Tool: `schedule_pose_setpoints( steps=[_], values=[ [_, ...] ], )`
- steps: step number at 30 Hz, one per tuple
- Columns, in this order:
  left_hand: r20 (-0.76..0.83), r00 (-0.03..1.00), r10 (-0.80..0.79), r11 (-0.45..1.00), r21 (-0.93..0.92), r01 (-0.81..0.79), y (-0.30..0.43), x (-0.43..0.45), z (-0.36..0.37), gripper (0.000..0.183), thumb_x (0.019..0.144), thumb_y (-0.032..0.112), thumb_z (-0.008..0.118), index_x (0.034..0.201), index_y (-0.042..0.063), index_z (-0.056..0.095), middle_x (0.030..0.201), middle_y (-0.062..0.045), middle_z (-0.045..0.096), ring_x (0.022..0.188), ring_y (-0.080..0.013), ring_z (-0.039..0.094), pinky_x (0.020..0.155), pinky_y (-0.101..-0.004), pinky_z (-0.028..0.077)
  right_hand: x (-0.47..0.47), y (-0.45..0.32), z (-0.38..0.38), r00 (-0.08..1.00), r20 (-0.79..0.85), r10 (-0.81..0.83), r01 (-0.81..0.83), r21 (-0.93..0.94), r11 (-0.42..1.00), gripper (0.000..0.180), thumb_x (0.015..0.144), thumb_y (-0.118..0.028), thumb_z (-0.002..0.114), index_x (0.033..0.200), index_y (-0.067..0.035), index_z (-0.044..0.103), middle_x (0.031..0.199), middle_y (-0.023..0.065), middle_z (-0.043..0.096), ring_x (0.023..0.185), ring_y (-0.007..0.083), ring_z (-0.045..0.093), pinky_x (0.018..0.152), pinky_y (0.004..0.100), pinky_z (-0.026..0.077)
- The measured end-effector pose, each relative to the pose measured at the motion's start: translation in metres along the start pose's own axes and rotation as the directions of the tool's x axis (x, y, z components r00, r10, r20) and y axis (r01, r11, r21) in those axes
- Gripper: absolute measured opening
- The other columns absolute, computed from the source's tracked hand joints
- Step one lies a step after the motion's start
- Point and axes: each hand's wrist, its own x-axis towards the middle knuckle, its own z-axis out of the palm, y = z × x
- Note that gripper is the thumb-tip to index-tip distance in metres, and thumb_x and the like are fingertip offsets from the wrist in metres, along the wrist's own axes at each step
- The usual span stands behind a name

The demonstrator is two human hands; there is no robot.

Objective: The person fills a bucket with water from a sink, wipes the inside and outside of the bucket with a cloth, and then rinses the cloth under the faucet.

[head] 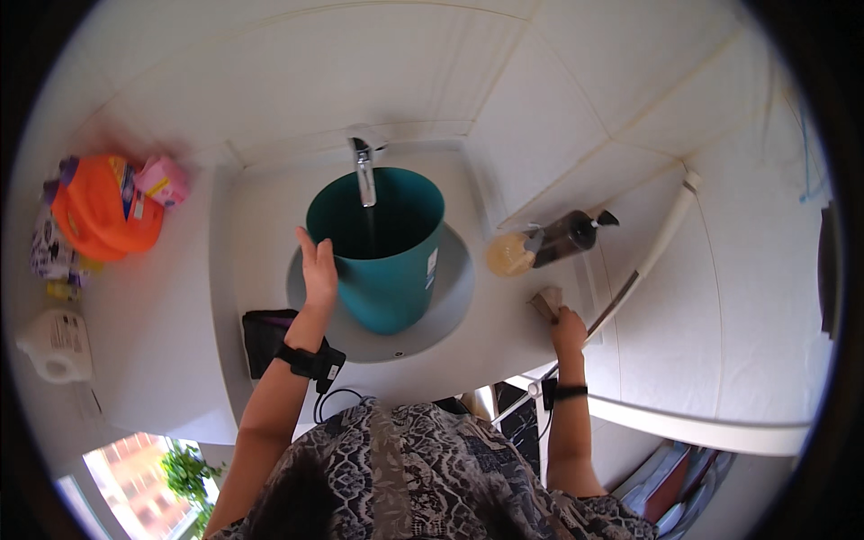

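A teal plastic bucket [388, 290] stands slightly tilted in the round grey basin [445, 297], its mouth under the chrome faucet [365, 179]. A faint stream of water seems to run from the spout into it. My left hand [317, 273] rests against the bucket's left side near the rim, with its fingers raised and apart. To the right, my right hand [569, 331] grips a small brownish folded cloth [545, 304] at the counter's right side. The bucket's dark inside hides its water level.
Right of the basin are a dark pump bottle [567, 237] and a yellowish round item [511, 255]. A pale hose [665, 226] runs along the right wall. A black cloth item [266, 341] lies left of the basin. An orange detergent jug [104, 209] and white jug [57, 345] stand farther left.
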Motion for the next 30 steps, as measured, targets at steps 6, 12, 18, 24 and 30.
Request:
schedule_pose_setpoints(
  steps=[6, 12, 18, 24, 30],
  values=[
    [-0.13, 0.969, 0.212, 0.957, 0.23, -0.179, 0.027, -0.002, -0.01, 0.074, 0.09, 0.021, 0.049, 0.15, -0.001, 0.01, 0.155, -0.025, 0.013, 0.142, -0.0399, 0.021, 0.113, -0.0432, 0.018, -0.077, -0.036, -0.123, 0.963, 0.051, -0.264, 0.201, 0.516, 0.833, 0.035, 0.066, -0.002, 0.054, 0.1, -0.002, 0.063, 0.081, 0.0228, 0.063, 0.076, 0.0371, 0.061, 0.071, 0.0383, 0.05],
    [-0.118, 0.966, 0.23, 0.973, 0.034, -0.228, 0.041, -0.002, -0.013, 0.076, 0.084, 0.015, 0.047, 0.15, 0.001, 0.014, 0.155, -0.022, 0.021, 0.142, -0.0357, 0.022, 0.114, -0.047, 0.011, -0.079, -0.134, -0.269, 0.877, -0.05, -0.478, 0.392, 0.65, 0.651, 0.043, 0.065, 0.004, 0.052, 0.107, 0.002, 0.061, 0.084, 0.0065, 0.063, 0.079, 0.0108, 0.055, 0.072, 0.0247, 0.045],
    [-0.09, 0.954, 0.286, 0.958, 0.024, -0.285, 0.054, 0.003, -0.021, 0.071, 0.084, 0.016, 0.043, 0.148, -0.003, 0.018, 0.154, -0.022, 0.022, 0.142, -0.0363, 0.023, 0.113, -0.047, 0.012, -0.034, -0.282, -0.341, 0.575, -0.236, -0.784, 0.803, 0.35, 0.483, 0.04, 0.065, 0.004, 0.055, 0.105, 0.0, 0.061, 0.086, 0.015, 0.061, 0.073, 0.0296, 0.059, 0.068, 0.0289, 0.047],
    [-0.062, 0.955, 0.289, 0.954, -0.06, -0.292, 0.05, 0.008, -0.021, 0.068, 0.094, 0.035, 0.039, 0.147, -0.003, 0.021, 0.153, -0.021, 0.024, 0.14, -0.036, 0.025, 0.113, -0.0475, 0.013, 0.019, -0.378, -0.301, 0.301, 0.163, -0.94, 0.953, -0.022, 0.301, 0.026, 0.071, -0.002, 0.063, 0.095, -0.01, 0.066, 0.085, 0.0096, 0.06, 0.08, 0.0316, 0.06, 0.064, 0.0409, 0.047],
    [-0.066, 0.979, 0.195, 0.977, -0.079, -0.2, 0.049, 0.011, -0.019, 0.073, 0.095, 0.049, 0.036, 0.146, -0.001, 0.024, 0.152, -0.018, 0.027, 0.141, -0.0303, 0.024, 0.115, -0.0409, 0.015, 0.034, -0.419, -0.25, 0.234, 0.487, -0.841, 0.971, -0.157, 0.179, 0.02, 0.07, -0.001, 0.061, 0.087, -0.01, 0.066, 0.082, 0.0068, 0.06, 0.08, 0.0309, 0.061, 0.064, 0.0413, 0.048]
  ],
)
